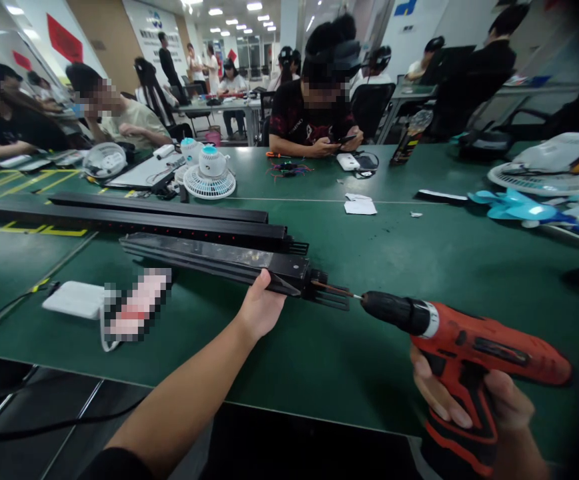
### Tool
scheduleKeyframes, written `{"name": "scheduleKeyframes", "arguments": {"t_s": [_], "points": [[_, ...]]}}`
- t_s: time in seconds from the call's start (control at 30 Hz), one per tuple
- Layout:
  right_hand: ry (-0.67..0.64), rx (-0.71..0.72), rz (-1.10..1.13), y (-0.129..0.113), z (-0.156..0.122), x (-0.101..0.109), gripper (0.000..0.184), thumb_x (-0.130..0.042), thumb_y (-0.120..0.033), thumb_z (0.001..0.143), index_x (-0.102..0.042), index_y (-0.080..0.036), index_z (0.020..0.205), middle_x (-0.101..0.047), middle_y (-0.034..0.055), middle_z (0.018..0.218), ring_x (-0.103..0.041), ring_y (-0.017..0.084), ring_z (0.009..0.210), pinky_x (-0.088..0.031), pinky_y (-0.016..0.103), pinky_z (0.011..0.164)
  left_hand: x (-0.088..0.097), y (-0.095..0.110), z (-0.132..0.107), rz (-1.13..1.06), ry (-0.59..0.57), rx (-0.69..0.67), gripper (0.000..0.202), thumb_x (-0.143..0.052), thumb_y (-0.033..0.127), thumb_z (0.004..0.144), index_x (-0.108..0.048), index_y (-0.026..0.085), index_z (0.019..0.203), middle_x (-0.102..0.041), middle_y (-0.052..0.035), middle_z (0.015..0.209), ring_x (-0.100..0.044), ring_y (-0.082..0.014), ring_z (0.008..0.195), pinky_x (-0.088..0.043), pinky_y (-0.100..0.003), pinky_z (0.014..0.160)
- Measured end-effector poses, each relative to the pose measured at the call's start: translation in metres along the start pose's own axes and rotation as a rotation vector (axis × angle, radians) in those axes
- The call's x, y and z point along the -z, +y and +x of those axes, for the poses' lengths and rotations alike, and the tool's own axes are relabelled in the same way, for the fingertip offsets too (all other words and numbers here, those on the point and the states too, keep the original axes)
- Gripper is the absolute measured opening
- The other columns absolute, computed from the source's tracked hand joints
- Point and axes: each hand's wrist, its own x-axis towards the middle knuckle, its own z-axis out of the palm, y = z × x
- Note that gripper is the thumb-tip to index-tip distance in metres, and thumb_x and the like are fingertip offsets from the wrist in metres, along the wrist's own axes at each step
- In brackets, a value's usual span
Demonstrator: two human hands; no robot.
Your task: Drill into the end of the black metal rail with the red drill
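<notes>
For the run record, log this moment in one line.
left hand: gripping black bar | right hand: holding drill | bit: at bar's end

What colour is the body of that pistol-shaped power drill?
The pistol-shaped power drill has an orange-red body with black parts, seen best in the head view.

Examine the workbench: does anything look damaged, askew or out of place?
The black bar in the left hand has pale scuffs along its top, unlike the cleaner-looking black bars behind it. At far right, a light-blue fan blade seems to lie detached on the green table.
</notes>
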Motion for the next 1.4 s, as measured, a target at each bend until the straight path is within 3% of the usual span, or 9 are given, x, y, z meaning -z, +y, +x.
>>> {"name": "scheduleKeyframes", "arguments": {"t_s": [0.13,0.3,0.43,0.7,0.8,0.97,1.1,1.23,1.4], "points": [[-0.016,0.107,-0.002,-0.003,0.004,-0.007,0.057,-0.085,-0.082,0.082,-0.084,-0.026,0.094,-0.055,-0.001,0.052,-0.028,0.011,0.031,-0.037,0.032,0.037,0.0,0.0,0.001,-0.009,0.01,0.001,0.062,-0.1,0.064,0.079,-0.085,0.027,0.127,-0.088,-0.0102,0.134,-0.06,-0.0405,0.163,-0.05,-0.054,0.134],[-0.088,0.119,0.009,-0.006,0.004,-0.017,0.062,-0.083,-0.083,0.085,-0.086,-0.022,0.093,-0.053,-0.0004,0.046,-0.036,0.015,0.033,-0.036,0.03,0.038,0.001,0.001,0.003,-0.006,0.014,0.009,0.061,-0.099,0.063,0.081,-0.086,0.026,0.127,-0.088,-0.0113,0.133,-0.065,-0.0404,0.157,-0.054,-0.052,0.129],[-0.087,0.168,0.003,-0.021,0.006,-0.019,0.061,-0.084,-0.08,0.089,-0.09,-0.02,0.095,-0.07,0.0063,0.061,-0.037,0.012,0.032,-0.041,0.031,0.038,0.002,0.001,0.004,0.012,0.013,-0.001,0.06,-0.101,0.066,0.079,-0.087,0.025,0.121,-0.088,-0.0109,0.133,-0.067,-0.0391,0.154,-0.056,-0.05,0.126],[-0.087,0.149,-0.066,-0.059,0.023,-0.004,0.061,-0.092,-0.077,0.084,-0.089,-0.017,0.094,-0.078,0.0086,0.069,-0.054,0.011,0.037,-0.048,0.027,0.045,0.0,0.002,0.005,0.015,0.007,-0.006,0.063,-0.097,0.068,0.083,-0.086,0.027,0.13,-0.087,-0.0102,0.137,-0.067,-0.0372,0.154,-0.054,-0.049,0.128],[-0.133,0.171,-0.031,-0.056,0.035,0.005,0.062,-0.088,-0.076,0.089,-0.089,-0.014,0.092,-0.071,0.0035,0.059,-0.056,0.011,0.04,-0.045,0.025,0.049,0.0,0.003,0.005,0.034,-0.012,-0.003,0.067,-0.097,0.071,0.083,-0.086,0.026,0.131,-0.087,-0.0115,0.139,-0.068,-0.0384,0.153,-0.054,-0.05,0.127],[-0.201,0.269,0.007,-0.032,0.053,0.026,0.056,-0.088,-0.073,0.093,-0.089,-0.02,0.112,-0.083,0.0074,0.086,-0.051,0.01,0.046,-0.05,0.028,0.051,0.001,0.003,0.006,0.071,-0.044,-0.004,0.071,-0.095,0.075,0.084,-0.087,0.022,0.129,-0.086,-0.0134,0.143,-0.07,-0.0386,0.15,-0.054,-0.048,0.126],[-0.38,0.273,-0.01,-0.017,0.056,0.039,0.061,-0.076,-0.078,0.1,-0.089,-0.02,0.113,-0.074,0.0056,0.072,-0.045,0.013,0.045,-0.05,0.03,0.047,0.003,0.001,0.007,0.065,-0.073,-0.004,0.073,-0.091,0.074,0.088,-0.085,0.023,0.14,-0.084,-0.013,0.147,-0.067,-0.0379,0.154,-0.05,-0.049,0.131],[-0.366,0.277,-0.003,-0.013,0.049,0.038,0.058,-0.076,-0.076,0.101,-0.088,-0.023,0.122,-0.084,0.0108,0.093,-0.041,0.01,0.043,-0.043,0.029,0.043,0.006,0.0,0.008,0.057,-0.087,-0.012,0.069,-0.087,0.072,0.093,-0.083,0.024,0.143,-0.084,-0.0131,0.147,-0.066,-0.0379,0.156,-0.048,-0.052,0.134],[-0.375,0.222,-0.07,-0.014,0.041,0.036,0.055,-0.078,-0.075,0.098,-0.088,-0.025,0.118,-0.074,0.0038,0.072,-0.037,0.011,0.043,-0.038,0.029,0.044,0.008,0.003,0.008,0.061,-0.106,-0.029,0.069,-0.085,0.076,0.094,-0.085,0.024,0.139,-0.085,-0.0119,0.146,-0.065,-0.0371,0.158,-0.047,-0.051,0.136]]}}
